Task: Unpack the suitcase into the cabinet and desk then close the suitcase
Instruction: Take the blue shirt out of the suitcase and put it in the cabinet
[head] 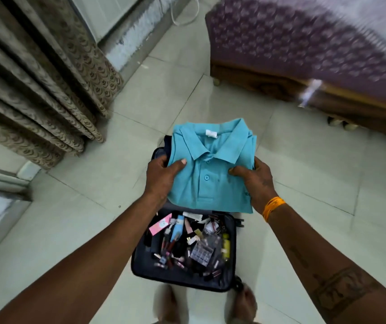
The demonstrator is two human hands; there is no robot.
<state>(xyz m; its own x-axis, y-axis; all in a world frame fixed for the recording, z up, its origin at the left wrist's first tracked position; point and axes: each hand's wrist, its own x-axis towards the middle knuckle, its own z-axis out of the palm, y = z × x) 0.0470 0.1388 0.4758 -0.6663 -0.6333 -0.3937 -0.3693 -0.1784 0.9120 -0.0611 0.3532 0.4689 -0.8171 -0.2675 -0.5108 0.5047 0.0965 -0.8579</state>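
A dark suitcase (138, 265) lies open on the tiled floor in front of my feet. Its near half holds several small cosmetics and a clear plastic organiser (203, 251). Above it I hold a folded teal polo shirt (213, 169), with a dark garment showing underneath at its far left edge. My left hand (161, 176) grips the shirt's left edge, thumb on top. My right hand (256, 181) grips the right edge, thumb on top; an orange thread band circles that wrist. The shirt hides the far half of the suitcase.
A bed with a purple patterned cover (304, 43) and a wooden frame stands at the upper right. Brown patterned curtains (35, 90) hang at the left. A white cable (187, 12) lies on the floor at the top.
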